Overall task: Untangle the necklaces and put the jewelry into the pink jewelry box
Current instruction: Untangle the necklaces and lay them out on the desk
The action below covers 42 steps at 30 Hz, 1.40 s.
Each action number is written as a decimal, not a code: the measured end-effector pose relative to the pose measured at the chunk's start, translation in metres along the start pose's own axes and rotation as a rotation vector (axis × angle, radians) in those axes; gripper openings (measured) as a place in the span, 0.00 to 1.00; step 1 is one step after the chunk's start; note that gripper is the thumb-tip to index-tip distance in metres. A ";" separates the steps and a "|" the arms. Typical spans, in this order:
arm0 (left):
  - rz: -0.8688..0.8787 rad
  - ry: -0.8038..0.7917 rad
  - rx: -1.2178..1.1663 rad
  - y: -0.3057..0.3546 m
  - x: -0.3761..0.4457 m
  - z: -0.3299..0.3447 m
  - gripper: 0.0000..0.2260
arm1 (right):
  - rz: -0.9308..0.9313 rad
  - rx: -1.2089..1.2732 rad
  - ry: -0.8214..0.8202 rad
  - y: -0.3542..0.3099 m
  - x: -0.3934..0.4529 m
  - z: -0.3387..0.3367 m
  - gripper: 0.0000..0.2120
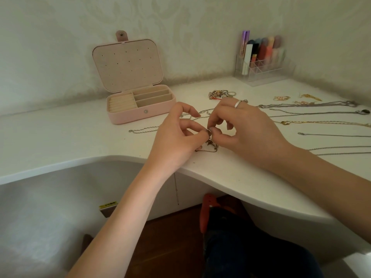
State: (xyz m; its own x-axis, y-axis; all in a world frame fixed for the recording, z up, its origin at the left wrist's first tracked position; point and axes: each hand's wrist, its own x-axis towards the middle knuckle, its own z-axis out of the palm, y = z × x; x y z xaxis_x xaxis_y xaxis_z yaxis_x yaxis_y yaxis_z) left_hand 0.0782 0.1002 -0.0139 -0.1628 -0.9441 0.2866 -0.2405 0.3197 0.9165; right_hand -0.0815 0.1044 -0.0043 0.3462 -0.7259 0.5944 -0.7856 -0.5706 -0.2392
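The white bench [60, 141] fills the middle of the frame, and its curved front edge runs just under both wrists, so there is little room toward the person. The pink jewelry box [140, 112] stands open at the upper left of centre, lid up. Its compartments look empty, so as I judge nothing is put away yet.

At the right side several necklaces [313, 113] lie stretched out in separate lines. These seem already untangled, but they wait on the bench. Small pieces [220, 94] lie behind the hands, and a clear organizer [263, 67] stands in the upper right corner.

Between the box and the hands the bench is free, a good path for carrying. One chain [176, 189] hangs over the front edge and may slip down.

In the centre, the left hand [176, 137] and the right hand [245, 127] both pinch with curled fingers the tangled knot [210, 140], which rests near the edge. This knot remains to be opened.
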 end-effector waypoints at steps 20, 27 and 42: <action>-0.033 -0.032 0.040 -0.001 0.003 -0.001 0.08 | 0.360 0.567 -0.025 0.000 0.006 0.001 0.04; -0.065 -0.040 0.000 0.001 0.003 -0.003 0.06 | 0.351 0.505 -0.014 0.003 0.007 0.002 0.04; -0.112 -0.021 -0.071 0.005 0.001 -0.003 0.06 | 0.117 0.201 0.057 0.005 0.002 -0.004 0.03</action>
State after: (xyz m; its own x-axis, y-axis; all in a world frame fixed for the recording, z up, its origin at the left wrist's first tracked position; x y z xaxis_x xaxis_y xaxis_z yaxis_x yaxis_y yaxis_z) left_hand 0.0798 0.1005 -0.0082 -0.1591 -0.9714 0.1764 -0.1901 0.2054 0.9600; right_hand -0.0870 0.1022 -0.0012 0.2242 -0.7720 0.5948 -0.6991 -0.5526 -0.4538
